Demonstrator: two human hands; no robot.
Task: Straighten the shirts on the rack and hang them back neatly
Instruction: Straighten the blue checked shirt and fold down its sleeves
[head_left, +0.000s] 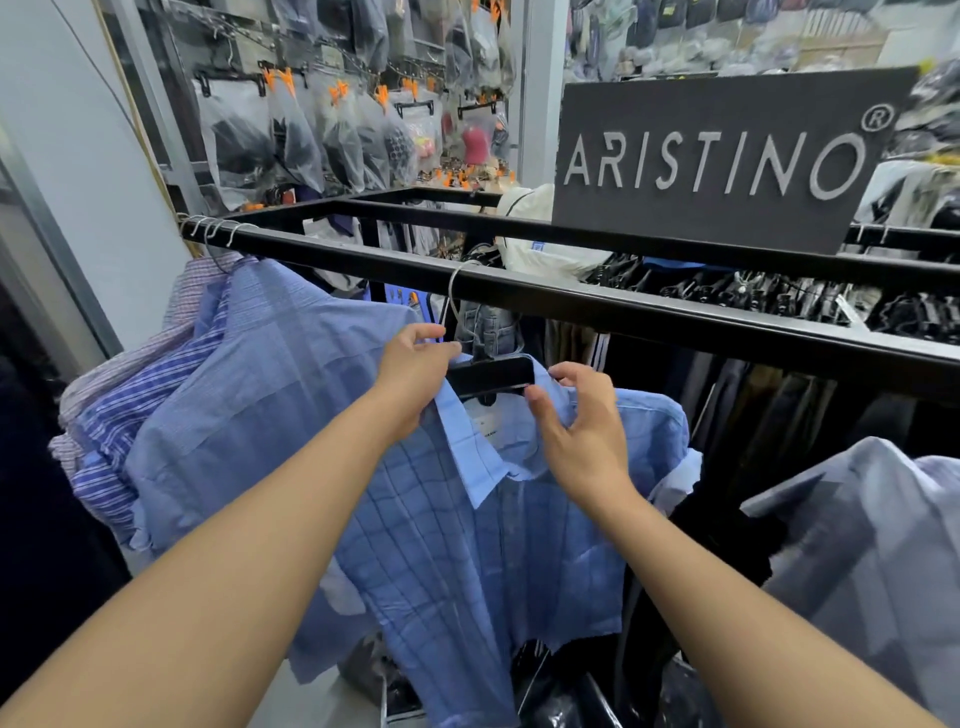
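On the black rack rail (571, 299), the blue checked shirt (467, 561) hangs from a dark hanger (491, 375). The step looks like squaring the collar: the left hand (410, 379) grips the shoulder beside the hanger, and the right hand (584, 426) has its fingers (571, 371) pinching the collar. The next move likely calls for smoothing the front, then sliding it toward the bunched shirts (208, 353).

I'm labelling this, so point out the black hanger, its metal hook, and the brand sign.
black hanger (491, 375), head view, its flat middle.
metal hook (451, 296), head view, curved wire.
brand sign (727, 218), head view, lettered face.
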